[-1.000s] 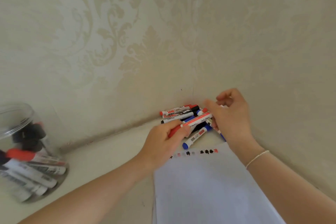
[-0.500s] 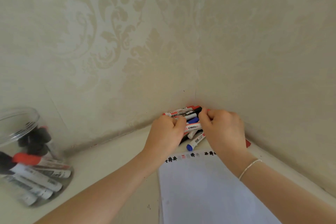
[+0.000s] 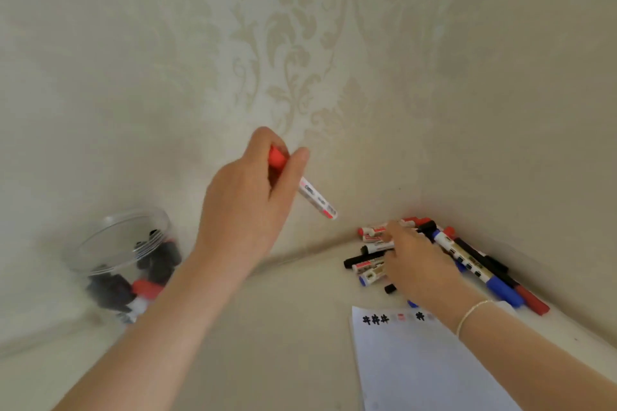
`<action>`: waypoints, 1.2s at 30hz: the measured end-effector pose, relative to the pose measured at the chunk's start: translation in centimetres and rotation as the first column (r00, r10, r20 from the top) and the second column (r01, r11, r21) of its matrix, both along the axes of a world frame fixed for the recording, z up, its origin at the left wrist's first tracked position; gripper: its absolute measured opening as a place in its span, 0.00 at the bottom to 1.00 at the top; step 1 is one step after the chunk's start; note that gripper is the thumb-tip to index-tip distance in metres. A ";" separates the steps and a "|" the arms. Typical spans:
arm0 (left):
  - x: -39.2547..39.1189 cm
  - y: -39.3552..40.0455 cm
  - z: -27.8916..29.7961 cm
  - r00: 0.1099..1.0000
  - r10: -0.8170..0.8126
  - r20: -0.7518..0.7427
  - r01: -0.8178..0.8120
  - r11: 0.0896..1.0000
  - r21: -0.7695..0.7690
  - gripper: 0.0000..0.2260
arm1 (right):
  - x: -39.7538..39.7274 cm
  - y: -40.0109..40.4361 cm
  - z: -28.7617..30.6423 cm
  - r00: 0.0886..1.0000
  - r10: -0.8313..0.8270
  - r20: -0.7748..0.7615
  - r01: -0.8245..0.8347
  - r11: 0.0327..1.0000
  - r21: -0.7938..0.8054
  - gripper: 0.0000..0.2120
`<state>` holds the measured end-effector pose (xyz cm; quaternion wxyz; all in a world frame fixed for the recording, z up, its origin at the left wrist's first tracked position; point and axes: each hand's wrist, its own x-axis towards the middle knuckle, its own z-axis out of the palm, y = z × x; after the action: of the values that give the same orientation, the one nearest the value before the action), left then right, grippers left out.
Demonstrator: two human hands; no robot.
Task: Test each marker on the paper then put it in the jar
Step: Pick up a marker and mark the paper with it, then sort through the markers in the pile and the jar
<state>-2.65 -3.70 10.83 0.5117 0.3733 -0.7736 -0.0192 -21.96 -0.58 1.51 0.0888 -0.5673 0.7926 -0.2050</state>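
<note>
now my left hand (image 3: 247, 207) has come up and away from the pile of markers (image 3: 444, 253) in the far right corner, its grip curled round a red-capped marker (image 3: 302, 187), carried toward the jar (image 3: 127, 257) at left. my right hand (image 3: 417, 264) stays on the pile, fingers loose, holding nothing i can see. the paper (image 3: 427, 370) lies near right; this one looks bound for the jar.

Bare table (image 3: 293, 327) between jar (image 3: 127, 260) and marker pile (image 3: 434, 253) (corner walled in)
</note>
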 end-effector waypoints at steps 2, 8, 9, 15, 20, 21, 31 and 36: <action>4.0 0.0 2.2 0.984 0.166 -0.068 -0.175 0.973 -0.152 0.13 | -0.5 0.1 -1.6 0.885 0.077 -0.459 0.025 0.977 0.213 0.22; 12.7 -1.9 4.5 0.836 0.541 -0.089 -0.547 0.813 -0.201 0.12 | 1.2 -1.1 -2.8 0.791 0.174 -0.587 -0.035 0.970 0.241 0.24; 13.5 -2.2 4.3 0.812 0.582 -0.031 -0.576 0.794 -0.194 0.12 | 1.6 -1.4 -2.8 0.785 0.186 -0.591 -0.041 0.967 0.250 0.23; 14.3 -3.5 2.3 0.752 0.601 0.269 -0.582 0.798 -0.156 0.11 | 3.2 -3.2 -2.1 0.722 0.239 -0.650 -0.073 0.960 0.272 0.20; 13.8 -4.1 2.4 0.736 0.590 0.332 -0.556 0.807 -0.201 0.11 | 4.2 -4.2 -1.6 0.741 0.377 -0.556 -0.211 0.916 0.341 0.17; 13.8 -4.2 2.5 0.734 0.588 0.341 -0.551 0.808 -0.207 0.11 | 4.4 -4.3 -1.5 0.741 0.409 -0.533 -0.243 0.903 0.355 0.16; 13.7 -4.6 2.9 0.771 0.488 0.409 -0.451 0.872 -0.192 0.11 | 6.5 -4.4 -1.4 0.729 0.506 -0.460 -0.403 0.861 0.309 0.09; 13.9 -4.1 3.1 0.818 0.470 0.331 -0.419 0.882 -0.215 0.11 | 6.9 -4.8 -1.6 0.739 0.508 -0.442 -0.466 0.860 0.208 0.13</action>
<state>11.21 -7.83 13.91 0.3687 0.5056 -0.7473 0.2236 -15.10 -5.36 -0.07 -0.0375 -0.7831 0.6208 0.0066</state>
